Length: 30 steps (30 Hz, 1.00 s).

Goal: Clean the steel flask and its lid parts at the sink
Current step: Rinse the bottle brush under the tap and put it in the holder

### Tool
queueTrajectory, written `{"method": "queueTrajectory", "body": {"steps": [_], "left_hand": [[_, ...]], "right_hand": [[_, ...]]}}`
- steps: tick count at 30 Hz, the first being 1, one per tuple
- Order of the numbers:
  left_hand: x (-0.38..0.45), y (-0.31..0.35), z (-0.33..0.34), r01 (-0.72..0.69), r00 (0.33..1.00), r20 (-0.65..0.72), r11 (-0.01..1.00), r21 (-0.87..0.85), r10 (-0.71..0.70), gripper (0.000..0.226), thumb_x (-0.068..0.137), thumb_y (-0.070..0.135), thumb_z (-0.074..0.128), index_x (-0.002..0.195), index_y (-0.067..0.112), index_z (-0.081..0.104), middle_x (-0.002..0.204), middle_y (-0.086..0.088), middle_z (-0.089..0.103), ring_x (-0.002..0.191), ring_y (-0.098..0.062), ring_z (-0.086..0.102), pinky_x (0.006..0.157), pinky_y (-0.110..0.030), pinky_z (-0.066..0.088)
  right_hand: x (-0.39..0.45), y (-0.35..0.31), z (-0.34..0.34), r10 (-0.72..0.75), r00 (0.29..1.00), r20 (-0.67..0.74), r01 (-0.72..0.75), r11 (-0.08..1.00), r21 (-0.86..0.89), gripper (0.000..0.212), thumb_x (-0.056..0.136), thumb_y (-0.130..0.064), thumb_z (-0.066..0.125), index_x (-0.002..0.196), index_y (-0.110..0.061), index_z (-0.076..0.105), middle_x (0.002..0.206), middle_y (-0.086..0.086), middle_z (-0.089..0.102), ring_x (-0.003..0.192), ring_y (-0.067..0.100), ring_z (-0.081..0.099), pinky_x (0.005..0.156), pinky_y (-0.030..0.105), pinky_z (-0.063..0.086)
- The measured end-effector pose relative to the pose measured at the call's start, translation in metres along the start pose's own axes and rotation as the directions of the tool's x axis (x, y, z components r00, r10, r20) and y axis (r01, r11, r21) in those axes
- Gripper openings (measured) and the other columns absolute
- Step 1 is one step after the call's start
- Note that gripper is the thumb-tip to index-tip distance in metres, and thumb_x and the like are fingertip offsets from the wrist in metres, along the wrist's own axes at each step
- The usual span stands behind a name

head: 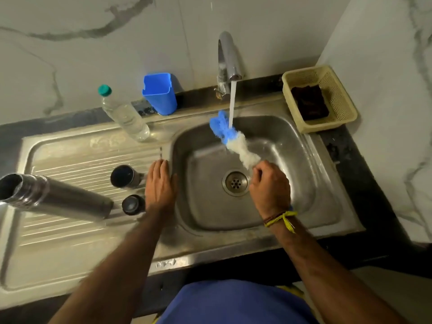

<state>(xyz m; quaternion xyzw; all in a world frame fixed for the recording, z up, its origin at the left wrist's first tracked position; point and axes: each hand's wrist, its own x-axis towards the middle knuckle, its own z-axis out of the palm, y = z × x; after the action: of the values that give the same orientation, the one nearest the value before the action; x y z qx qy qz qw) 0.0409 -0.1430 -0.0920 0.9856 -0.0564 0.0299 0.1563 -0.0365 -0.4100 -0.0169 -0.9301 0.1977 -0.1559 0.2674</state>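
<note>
The steel flask (58, 197) stands open on the ribbed drainboard at the left, its mouth toward me. Two lid parts sit right of it: a steel cup lid (125, 176) and a smaller dark stopper (132, 204). My left hand (160, 184) rests flat, fingers apart, on the ridge between drainboard and sink basin (292, 146), holding nothing. My right hand (268, 185) is over the basin, closed around the handle of a blue and white bottle brush (233, 139). The brush head is under the water running from the tap (228, 59).
A clear plastic bottle (124, 113) with a green cap and a blue plastic cup (160, 93) stand at the back of the sink. A cream basket (327, 87) holding a dark scrub pad sits at the back right. The drain (236, 182) is in the basin's middle.
</note>
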Motion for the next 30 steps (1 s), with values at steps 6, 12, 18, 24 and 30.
{"method": "queueTrajectory", "body": {"steps": [6, 12, 18, 24, 30], "left_hand": [[0.001, -0.003, 0.011, 0.014, 0.997, -0.071, 0.999, -0.047, -0.017, 0.048, 0.100, 0.019, 0.057, 0.139, -0.009, 0.051, 0.142, -0.031, 0.054, 0.135, -0.046, 0.046, 0.120, -0.052, 0.031], [0.001, -0.002, 0.010, 0.007, 0.998, -0.066, 0.997, -0.072, -0.012, 0.047, 0.100, 0.017, 0.061, 0.139, -0.007, 0.051, 0.143, -0.029, 0.053, 0.138, -0.045, 0.043, 0.120, -0.052, 0.031], [0.000, -0.003, 0.008, -0.009, 0.997, -0.080, 0.994, -0.105, 0.000, 0.045, 0.101, 0.018, 0.061, 0.139, -0.005, 0.051, 0.144, -0.027, 0.052, 0.138, -0.045, 0.043, 0.121, -0.052, 0.030], [-0.001, -0.004, 0.008, -0.013, 0.997, -0.079, 0.994, -0.108, 0.005, 0.044, 0.101, 0.019, 0.060, 0.137, -0.004, 0.052, 0.144, -0.026, 0.051, 0.138, -0.043, 0.042, 0.122, -0.048, 0.028], [-0.001, -0.007, 0.009, -0.040, 0.995, -0.100, 0.993, -0.109, 0.029, 0.042, 0.099, 0.018, 0.062, 0.135, -0.004, 0.054, 0.141, -0.027, 0.053, 0.136, -0.044, 0.043, 0.121, -0.050, 0.030]], "right_hand": [[-0.029, 0.031, -0.018, 0.186, 0.981, 0.054, -0.193, 0.952, 0.236, 0.016, 0.086, -0.010, 0.071, 0.072, -0.010, 0.065, 0.065, 0.004, 0.068, 0.060, 0.021, 0.064, 0.057, 0.034, 0.052], [-0.001, -0.006, -0.006, 0.415, 0.578, 0.703, -0.813, 0.220, 0.539, 0.015, 0.098, -0.007, 0.056, 0.087, -0.001, 0.064, 0.061, 0.007, 0.055, 0.034, 0.006, 0.033, 0.033, 0.012, 0.019], [0.006, -0.010, -0.010, 0.281, 0.449, 0.848, -0.885, 0.011, 0.465, 0.018, 0.101, -0.010, 0.049, 0.091, -0.004, 0.062, 0.065, 0.003, 0.052, 0.034, 0.003, 0.032, 0.030, 0.015, 0.019], [-0.018, 0.007, -0.032, 0.283, 0.367, 0.886, -0.920, -0.033, 0.391, 0.021, 0.102, -0.012, 0.045, 0.090, -0.006, 0.061, 0.061, 0.000, 0.049, 0.032, 0.002, 0.029, 0.027, 0.013, 0.018], [0.013, -0.011, -0.015, 0.242, 0.407, 0.881, -0.907, -0.013, 0.422, 0.021, 0.103, -0.014, 0.046, 0.089, -0.006, 0.060, 0.066, 0.002, 0.049, 0.033, 0.002, 0.032, 0.029, 0.014, 0.020]]}}
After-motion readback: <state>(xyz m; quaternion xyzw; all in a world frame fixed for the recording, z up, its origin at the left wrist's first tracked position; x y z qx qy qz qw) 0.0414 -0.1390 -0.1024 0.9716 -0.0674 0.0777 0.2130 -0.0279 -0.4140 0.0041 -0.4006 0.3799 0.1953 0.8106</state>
